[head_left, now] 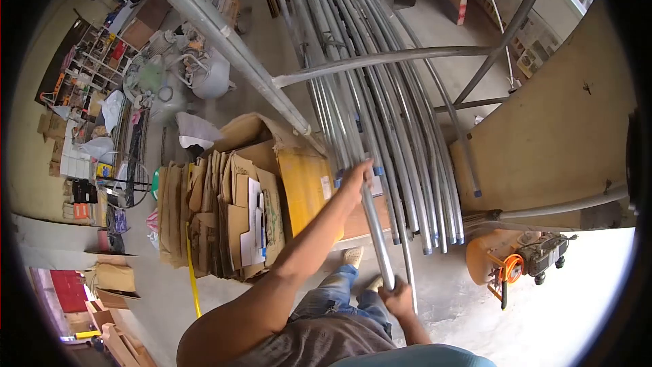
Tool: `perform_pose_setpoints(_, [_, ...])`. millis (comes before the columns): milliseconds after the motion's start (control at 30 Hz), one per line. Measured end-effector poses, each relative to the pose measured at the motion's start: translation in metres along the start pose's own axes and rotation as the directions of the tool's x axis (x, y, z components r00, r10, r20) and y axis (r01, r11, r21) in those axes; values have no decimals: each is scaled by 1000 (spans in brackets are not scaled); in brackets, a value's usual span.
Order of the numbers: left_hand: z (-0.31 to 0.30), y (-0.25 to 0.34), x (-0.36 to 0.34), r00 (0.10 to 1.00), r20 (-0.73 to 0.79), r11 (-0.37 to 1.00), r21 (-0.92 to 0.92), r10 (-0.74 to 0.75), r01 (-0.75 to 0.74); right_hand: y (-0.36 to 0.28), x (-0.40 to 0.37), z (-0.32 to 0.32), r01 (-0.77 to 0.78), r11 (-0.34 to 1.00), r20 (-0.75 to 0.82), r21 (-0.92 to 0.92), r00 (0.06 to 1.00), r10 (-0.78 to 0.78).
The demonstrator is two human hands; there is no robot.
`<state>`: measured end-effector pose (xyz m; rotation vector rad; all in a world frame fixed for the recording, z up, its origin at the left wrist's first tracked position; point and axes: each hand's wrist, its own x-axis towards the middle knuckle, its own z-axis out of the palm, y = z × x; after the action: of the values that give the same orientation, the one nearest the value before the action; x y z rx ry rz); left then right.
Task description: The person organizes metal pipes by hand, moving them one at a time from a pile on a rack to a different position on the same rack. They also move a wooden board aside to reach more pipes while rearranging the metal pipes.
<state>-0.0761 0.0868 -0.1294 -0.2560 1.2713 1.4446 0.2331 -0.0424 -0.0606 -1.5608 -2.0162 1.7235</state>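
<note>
A long grey metal pipe (378,236) runs away from my body toward the stacked pipes. My left hand (357,178), arm stretched forward, is closed around it farther along its length. Close to my body, my right hand (396,299) grips the pipe near its near end. Beyond and to the right lies a bundle of long metal pipes (397,143), several with blue caps on their ends. A thinner pipe (408,265) passes just right of the held one. Where the held pipe's far end lies among the others is hard to make out.
Flattened cardboard (221,214) stands left of my legs beside a yellow box (303,180). A metal frame tube (231,41) slants overhead, with a crossbar (387,58) above the pipes. An orange compressor (483,258) sits at right; grey tanks (207,71) stand at back left.
</note>
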Motion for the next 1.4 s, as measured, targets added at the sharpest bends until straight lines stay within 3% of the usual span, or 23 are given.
perform_pose_setpoints(67, [-16, -44, -9, 997, -45, 998, -13, -69, 69, 32, -19, 11, 46, 996, -93, -81, 994, -54])
perform_pose_setpoints(133, [-18, -63, -32, 992, -98, 997, -5, -75, 75, 84, -30, 32, 80, 972, -79, -223, 992, -99])
perform_pose_setpoints(267, [-32, -80, -40, 982, -176, 997, 31, -68, 74, 117, -42, 52, 44, 978, -24, -205, 998, -50])
perform_pose_setpoints(433, [-26, -46, -23, 976, -214, 997, 68, 47, -33, 62, -10, 44, -14, 990, 85, -139, 996, 26])
perform_pose_setpoints(467, [-32, -41, -3, 976, -200, 993, 89, 88, -71, 71, 4, 51, 96, 988, 44, -120, 995, -92])
perform_pose_setpoints(533, [-30, -18, 20, 971, -180, 982, 126, 159, -137, 33, 29, 41, 101, 991, 88, -88, 992, -93])
perform_pose_setpoints(600, [-3, 9, 9, 840, -345, 907, 200, 419, -370, 25, 67, 54, 94, 985, 6, -144, 996, -94])
perform_pose_setpoints(633, [-5, 11, 8, 838, -347, 906, 195, 422, -376, 21, 92, 51, 164, 970, -6, -181, 986, -168])
perform_pose_setpoints(667, [-9, 10, 8, 708, -284, 757, 354, 646, -549, 0, 113, 48, 96, 964, -29, -249, 994, -107])
perform_pose_setpoints(700, [-13, 10, 7, 535, -181, 548, 488, 825, -679, -9, 138, 47, 150, 958, -68, -244, 983, -171])
perform_pose_setpoints(733, [-13, 10, -5, 532, -185, 548, 484, 826, -683, -30, 157, 44, 206, 954, -74, -218, 971, -226])
perform_pose_setpoints(800, [-21, -1, -43, 685, -138, 659, 460, 715, -595, -54, 181, 62, 280, 922, -97, -269, 944, -315])
perform_pose_setpoints(867, [-55, -23, -53, 559, -46, 451, 647, 828, -615, -66, 190, 82, 181, 980, 25, 81, 983, -184])
perform_pose_setpoints(900, [-75, -35, -59, 600, -77, 497, 650, 796, -576, -59, 195, 95, 187, 980, 23, 73, 982, -190])
perform_pose_setpoints(967, [-106, -47, -64, 637, -104, 539, 646, 764, -541, -37, 204, 120, 174, 951, 58, 256, 979, -195])
perform_pose_setpoints(1033, [-118, -46, -62, 803, -371, 871, 350, 466, -344, -46, 197, 112, 142, 935, 96, 324, 979, -182])
perform_pose_setpoints(1067, [-117, -38, -52, 805, -366, 871, 347, 466, -346, -52, 194, 106, 101, 915, 141, 391, 976, -168])
perform_pose_setpoints(1133, [-110, -34, -49, 862, -269, 883, 324, 430, -340, -35, 183, 116, 17, 944, 160, 329, 984, -73])
perform_pose_setpoints(1167, [-114, -44, -30, 819, -180, 733, 577, 544, -360, -15, 183, 134, 66, 939, 114, 338, 987, -110])
perform_pose_setpoints(1200, [-117, -63, -6, 698, -126, 453, 838, 705, -306, -3, 186, 148, 130, 929, 67, 345, 984, -163])
perform_pose_setpoints(1267, [-115, -80, -11, 507, -4, 55, 995, 862, -85, 14, 177, 171, 135, 962, 14, 238, 990, -142])
perform_pose_setpoints(1333, [-116, -85, -14, 510, 20, 43, 993, 860, -112, 24, 182, 189, 165, 977, -40, 138, 986, -161])
perform_pose_setpoints(1400, [-114, -92, -19, 601, -190, 313, 944, 776, -106, 35, 183, 191, 119, 989, 12, 90, 993, -121])
